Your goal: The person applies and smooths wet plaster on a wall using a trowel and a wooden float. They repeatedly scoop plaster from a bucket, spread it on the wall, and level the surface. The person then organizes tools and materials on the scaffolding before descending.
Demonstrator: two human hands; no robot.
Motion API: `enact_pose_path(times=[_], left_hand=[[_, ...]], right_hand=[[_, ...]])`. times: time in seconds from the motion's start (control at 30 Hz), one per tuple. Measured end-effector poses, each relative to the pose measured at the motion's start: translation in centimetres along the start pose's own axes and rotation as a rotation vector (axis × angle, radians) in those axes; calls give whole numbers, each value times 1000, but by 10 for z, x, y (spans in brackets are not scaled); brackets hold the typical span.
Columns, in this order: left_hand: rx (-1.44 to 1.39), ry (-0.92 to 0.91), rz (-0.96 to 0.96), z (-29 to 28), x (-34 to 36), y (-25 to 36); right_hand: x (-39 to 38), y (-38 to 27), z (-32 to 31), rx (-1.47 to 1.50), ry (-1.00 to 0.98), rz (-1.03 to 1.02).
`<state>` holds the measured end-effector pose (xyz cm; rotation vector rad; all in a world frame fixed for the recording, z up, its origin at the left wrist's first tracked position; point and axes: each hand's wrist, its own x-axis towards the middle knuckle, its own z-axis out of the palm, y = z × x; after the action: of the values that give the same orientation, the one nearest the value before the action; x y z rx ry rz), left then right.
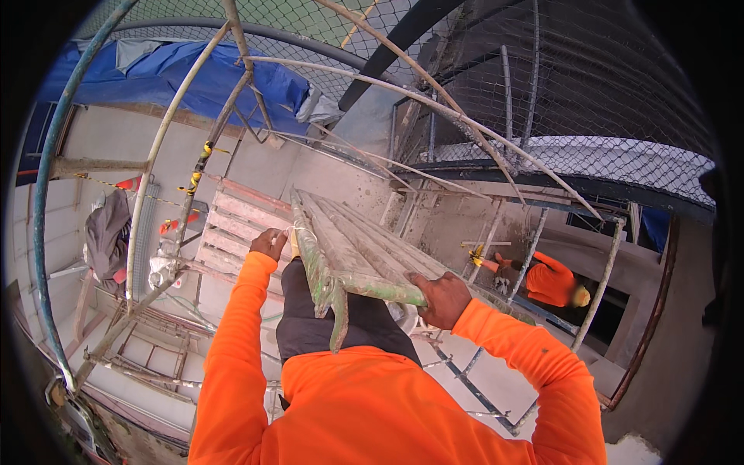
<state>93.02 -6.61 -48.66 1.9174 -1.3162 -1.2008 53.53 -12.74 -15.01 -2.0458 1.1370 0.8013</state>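
A long scaffold plank [353, 240], ribbed, dusty and green-edged, slants away from in front of my body. A curved metal hook [339, 316] hangs down at its near end. My right hand [444, 300] is closed round the near right corner, thumb and fingers over the green end bar. At the plank's left edge my left hand [268, 243] is closed with its fingers bent against the side; the fingertips are partly hidden. Both orange sleeves reach forward, and the plank's near end stands over my dark trousers.
Scaffold tubes [172, 147] rise at the left and cross ahead. A slatted pink platform [236, 232] lies below left. Well below at the right, another person in orange [550, 280] crouches. Chain-link fence [597, 155] and a blue tarp [186, 77] border the far side.
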Motion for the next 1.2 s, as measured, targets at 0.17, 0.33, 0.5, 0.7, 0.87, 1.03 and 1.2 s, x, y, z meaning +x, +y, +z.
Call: enact_pose_path(times=[0.17,0.33,0.5,0.7,0.87,1.03,1.2], left_hand=[[139,19,-406,-88,-145,-85],[321,225,-667,-123,-304,-143],[18,156,-909,-98,-386,-138],[-151,32,-808,-52,-357,-79],[-207,47,-734,-60,-309,-28],[-151,24,-736,-64,-282,-6],[-234,60,-751,-49,-282,3]], right_hand=[[56,30,21,-4,-13,36],[112,68,44,-9,-45,61],[162,105,83,-31,-94,104],[215,147,130,6,-133,116],[249,176,161,52,-140,139],[283,200,182,57,-174,148],[321,218,203,45,-189,153]])
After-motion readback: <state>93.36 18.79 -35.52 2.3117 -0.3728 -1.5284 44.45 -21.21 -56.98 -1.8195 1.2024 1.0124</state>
